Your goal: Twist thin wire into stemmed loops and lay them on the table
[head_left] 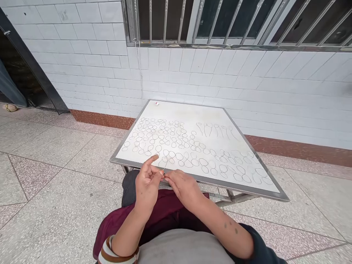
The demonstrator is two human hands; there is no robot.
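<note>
My left hand point(148, 183) is above the table's near edge, thumb and a finger pinched together and another finger raised. They grip a thin cord point(165, 165), which sticks up from the fingertips in front of the tabletop. Right beside it, my right hand point(183, 186) has its fingertips closed at the same spot, meeting the left fingertips. A tiny reddish bit shows there, too small to name. Many thin dark loops point(203, 161) lie flat in rows on the white table point(187, 110). Several loops with long loose tails point(209, 128) lie farther back on the right.
A small white and red object point(157, 104) sits at the table's far left corner. Behind the table stands a white tiled wall point(170, 80) with a barred window point(214, 22). A dark doorway point(16, 73) is at the left, and speckled floor point(68, 198) surrounds the table.
</note>
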